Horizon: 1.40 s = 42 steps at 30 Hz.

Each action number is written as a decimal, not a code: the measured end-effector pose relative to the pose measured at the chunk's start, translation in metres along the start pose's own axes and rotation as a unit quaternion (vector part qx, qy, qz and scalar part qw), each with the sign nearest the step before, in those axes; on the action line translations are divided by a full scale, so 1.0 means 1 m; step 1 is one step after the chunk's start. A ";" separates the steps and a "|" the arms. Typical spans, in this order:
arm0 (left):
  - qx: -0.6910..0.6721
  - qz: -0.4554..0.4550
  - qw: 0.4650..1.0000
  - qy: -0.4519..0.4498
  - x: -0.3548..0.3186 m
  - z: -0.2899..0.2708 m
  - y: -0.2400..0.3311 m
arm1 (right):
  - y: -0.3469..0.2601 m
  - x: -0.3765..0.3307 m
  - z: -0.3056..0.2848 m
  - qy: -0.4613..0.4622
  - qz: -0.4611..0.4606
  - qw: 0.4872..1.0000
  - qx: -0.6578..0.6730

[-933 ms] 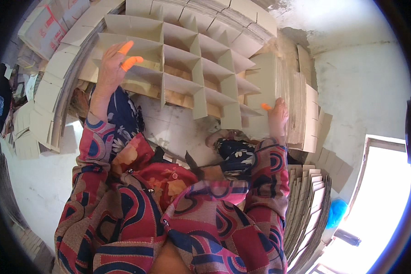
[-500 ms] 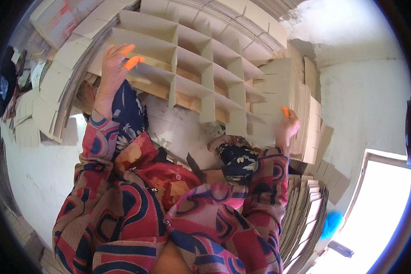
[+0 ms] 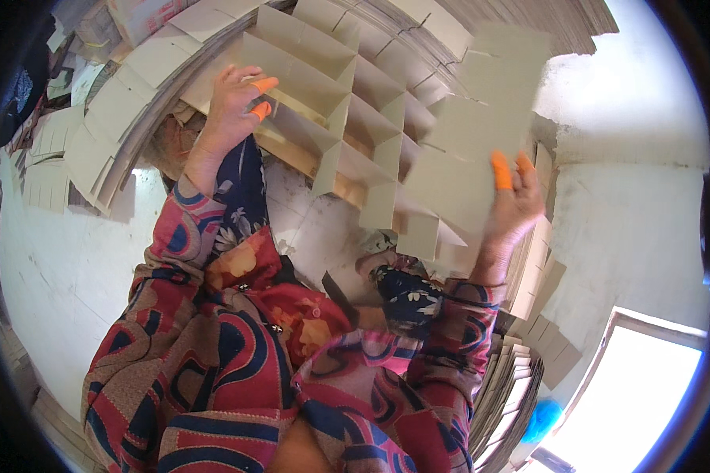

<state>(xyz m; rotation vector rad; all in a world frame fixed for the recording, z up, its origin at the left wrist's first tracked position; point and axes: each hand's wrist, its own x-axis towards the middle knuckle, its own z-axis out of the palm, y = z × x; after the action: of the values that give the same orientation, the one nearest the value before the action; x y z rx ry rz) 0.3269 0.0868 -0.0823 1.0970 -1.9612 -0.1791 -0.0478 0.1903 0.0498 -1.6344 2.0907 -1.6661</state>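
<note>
1. At the top of the view, the cardboard divider grid point(image 3: 339, 118) spreads over the pale surface point(image 3: 71, 260); its long axis runs from the upper left down toward the lower right, and its open cells face the camera.
2. To the right of the grid, a flat slotted cardboard strip point(image 3: 473, 150) stands up in front of it, its long axis running from the upper right corner down to the lower left, slotted tabs pointing down toward the grid's near edge.
3. Along the right edge, a stack of flat cardboard sheets point(image 3: 513, 378) leans beside the patterned sleeve.
4. More cut cardboard pieces point(image 3: 55, 158) lie fanned at the left, well apart from the strip.
5. The left hand point(image 3: 229, 102) rests on the grid's upper left part, its fingers point(image 3: 262, 85) curled over a cell wall and gripping it; two wear orange tip covers.
6. The right hand point(image 3: 513, 209) holds the strip by its lower right edge, orange-tipped fingers point(image 3: 501, 169) pressed against its face, thumb hidden behind.
</note>
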 end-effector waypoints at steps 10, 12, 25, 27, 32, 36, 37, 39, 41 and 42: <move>0.072 0.004 0.997 0.005 0.001 0.009 -0.004 | -0.088 -0.019 0.102 -0.204 -0.038 0.978 -0.009; 0.064 -0.003 0.998 -0.003 0.000 0.010 -0.007 | -0.088 -0.021 0.118 -0.215 -0.076 0.974 -0.011; 0.020 -0.038 0.999 -0.005 0.002 0.015 -0.004 | -0.103 -0.024 0.172 -0.219 -0.152 0.963 -0.037; 0.017 -0.040 0.999 -0.005 0.002 0.016 -0.003 | -0.102 -0.025 0.174 -0.221 -0.157 0.962 -0.036; 0.015 -0.038 0.999 -0.007 0.002 0.018 -0.004 | -0.102 -0.023 0.178 -0.217 -0.152 0.964 -0.031; 0.023 -0.037 0.999 -0.007 0.002 0.017 -0.004 | -0.104 -0.024 0.182 -0.215 -0.106 0.971 -0.016; 0.026 -0.037 0.999 -0.012 0.002 0.017 -0.004 | -0.105 -0.024 0.183 -0.213 -0.089 0.973 -0.012; 0.028 -0.038 0.999 -0.017 0.002 0.017 -0.005 | -0.101 -0.024 0.184 -0.221 -0.119 0.968 -0.030; 0.026 -0.039 0.999 -0.017 0.002 0.016 -0.004 | -0.099 -0.026 0.186 -0.228 -0.135 0.964 -0.033; 0.028 -0.041 0.999 -0.018 0.002 0.017 -0.004 | -0.099 -0.029 0.187 -0.233 -0.137 0.963 -0.026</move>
<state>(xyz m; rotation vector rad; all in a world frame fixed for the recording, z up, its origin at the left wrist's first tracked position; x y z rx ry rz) 0.3169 0.0788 -0.0936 1.2183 -1.9654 -0.1904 0.1388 0.0895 0.0232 -2.1551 1.7539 -1.1222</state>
